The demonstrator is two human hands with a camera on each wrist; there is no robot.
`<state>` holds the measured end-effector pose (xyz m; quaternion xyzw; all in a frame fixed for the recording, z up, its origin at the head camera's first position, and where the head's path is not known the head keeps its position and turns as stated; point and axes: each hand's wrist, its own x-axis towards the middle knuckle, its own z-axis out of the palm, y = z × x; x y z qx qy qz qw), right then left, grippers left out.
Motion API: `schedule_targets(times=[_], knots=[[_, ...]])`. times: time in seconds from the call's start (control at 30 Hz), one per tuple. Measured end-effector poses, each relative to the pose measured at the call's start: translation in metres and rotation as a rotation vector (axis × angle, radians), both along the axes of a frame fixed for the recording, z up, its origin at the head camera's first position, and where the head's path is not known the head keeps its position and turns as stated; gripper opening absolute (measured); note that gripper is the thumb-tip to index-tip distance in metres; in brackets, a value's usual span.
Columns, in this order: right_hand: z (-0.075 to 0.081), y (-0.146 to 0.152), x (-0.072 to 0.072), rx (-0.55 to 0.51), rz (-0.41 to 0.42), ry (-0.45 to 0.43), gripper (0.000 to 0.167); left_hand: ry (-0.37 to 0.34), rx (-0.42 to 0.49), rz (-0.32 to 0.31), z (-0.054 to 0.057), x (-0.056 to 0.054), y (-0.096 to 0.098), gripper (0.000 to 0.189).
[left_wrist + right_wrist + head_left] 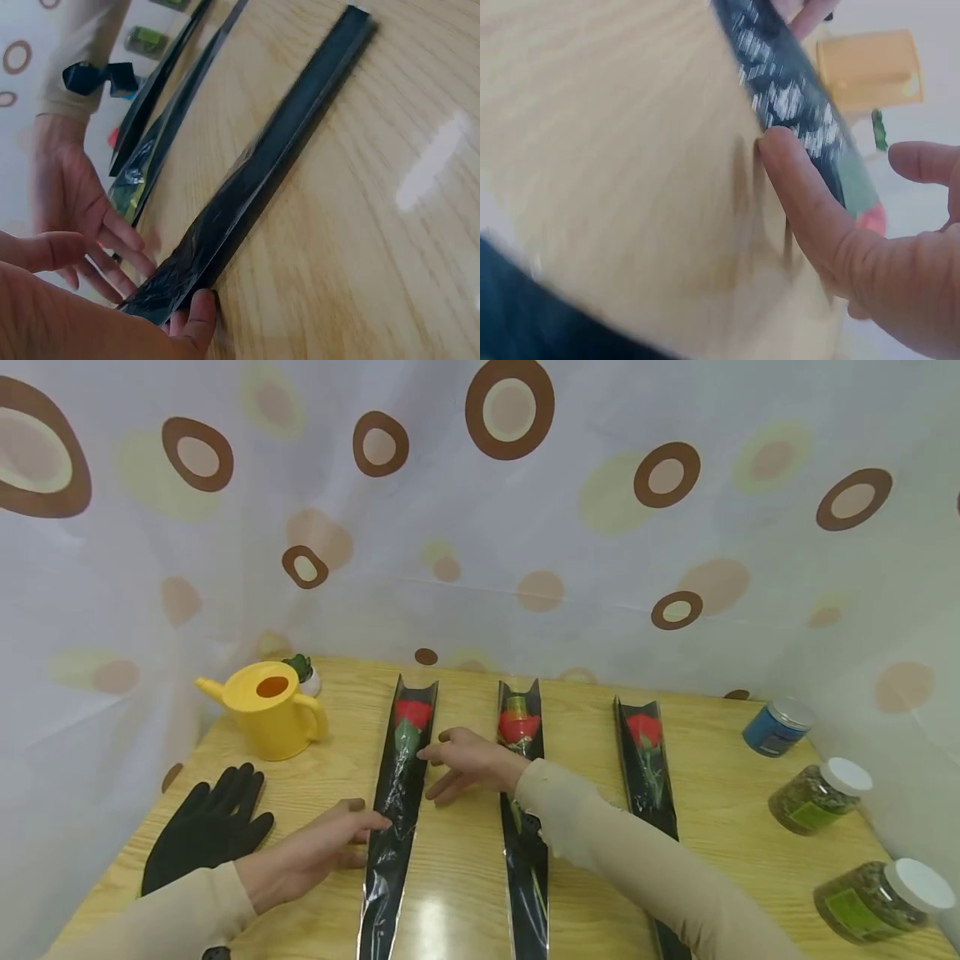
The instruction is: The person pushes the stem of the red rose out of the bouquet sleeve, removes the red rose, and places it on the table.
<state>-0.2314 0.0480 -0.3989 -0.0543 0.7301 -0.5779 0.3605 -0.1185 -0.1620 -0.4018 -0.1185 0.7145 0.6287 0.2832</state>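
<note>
A red rose in a long black wrapping sleeve (pixel 387 827) lies lengthwise between my two hands. My left hand (pixel 315 852) is at its left side, one fingertip over the sleeve's edge. On the other side, my right hand (pixel 468 764) reaches in with fingers spread and the thumb apart. In the right wrist view, a finger of the right hand (pixel 870 255) overlaps the sleeve (pixel 795 97); contact is hard to judge there. The left wrist view has the left hand's fingers (pixel 199 319) beside the sleeve (pixel 247 180). Neither hand visibly grips it.
A second wrapped rose (pixel 517 727), partly under my right forearm, and a third (pixel 647 760) lie to the right. At left are a yellow watering can (pixel 273 714), a small potted plant (pixel 302 670) and a black glove (pixel 206 827). Jars (pixel 817 797) line the right edge.
</note>
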Motion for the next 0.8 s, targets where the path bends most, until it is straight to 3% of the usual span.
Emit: schedule_targets(times=[0.2,0.37,0.43,0.67,0.8], knots=[[-0.010,-0.007,0.014,-0.081,-0.029,-0.122,0.076,0.092,-0.017,0.000,-0.010,0.003,0.012,0.076],[-0.014,-0.011,0.023,-0.080,-0.036,-0.115,0.067,0.226,-0.139,-0.047,-0.017,0.006,0.015,0.095],[-0.016,-0.011,0.026,-0.075,-0.051,-0.100,0.061,0.259,-0.131,-0.084,-0.017,0.008,0.013,0.099],[-0.018,0.000,0.030,-0.110,-0.115,-0.025,0.043,0.253,0.197,-0.226,-0.023,0.011,0.003,0.100],[-0.004,0.017,0.029,-0.215,-0.140,0.011,0.046,0.253,0.233,-0.261,-0.017,0.018,0.003,0.101]])
